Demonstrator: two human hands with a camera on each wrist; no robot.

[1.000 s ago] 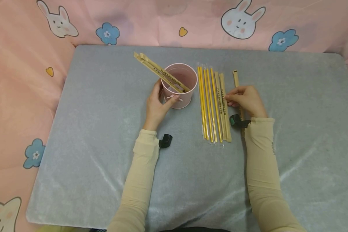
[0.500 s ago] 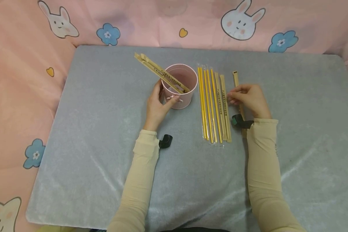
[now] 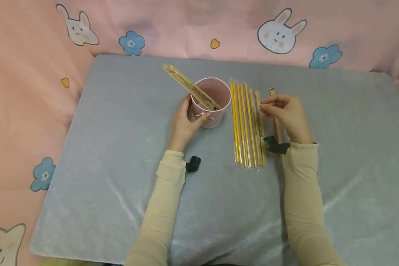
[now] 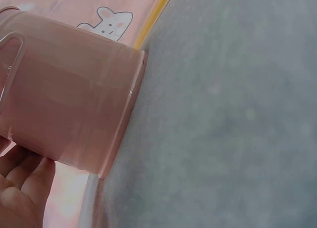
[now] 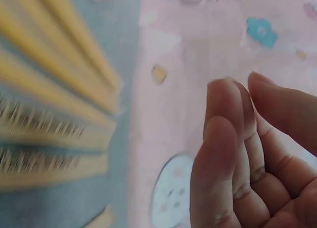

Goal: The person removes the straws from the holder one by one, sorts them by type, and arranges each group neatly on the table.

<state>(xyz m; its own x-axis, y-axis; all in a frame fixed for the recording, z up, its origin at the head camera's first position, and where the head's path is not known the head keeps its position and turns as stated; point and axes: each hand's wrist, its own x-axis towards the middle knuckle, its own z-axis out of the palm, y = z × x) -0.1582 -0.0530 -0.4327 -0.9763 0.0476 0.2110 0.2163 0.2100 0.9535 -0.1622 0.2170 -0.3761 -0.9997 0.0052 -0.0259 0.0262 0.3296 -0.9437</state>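
My left hand [image 3: 183, 127] grips a pink bucket [image 3: 216, 121], thumb near its small handle and fingers round the left side. In the left wrist view the bucket [image 4: 74, 94] fills the upper left, with my fingers [image 4: 37, 181] against it. Paper-wrapped straws [image 3: 194, 89] lean out of the bucket to the left. Right of it lies a row of yellow straws [image 3: 242, 125] in clear wrappers, then two paper-wrapped straws [image 3: 260, 129]. My right hand [image 3: 289, 116] hovers above the row's right end, fingers bent. The right wrist view shows a gap between thumb and fingers [image 5: 218, 154], holding nothing.
Another paper-wrapped straw [image 3: 277, 127] lies apart on the right, partly under my right hand and wrist camera [image 3: 275, 145]. Grey cloth covers the table [image 3: 119, 147]. A pink printed curtain [image 3: 193, 37] hangs behind and at the left.
My right hand has lifted slightly off the rightmost paper-wrapped straw of the row and moved a little farther forward. My left hand keeps its grip on the bucket. The head view has shifted slightly.
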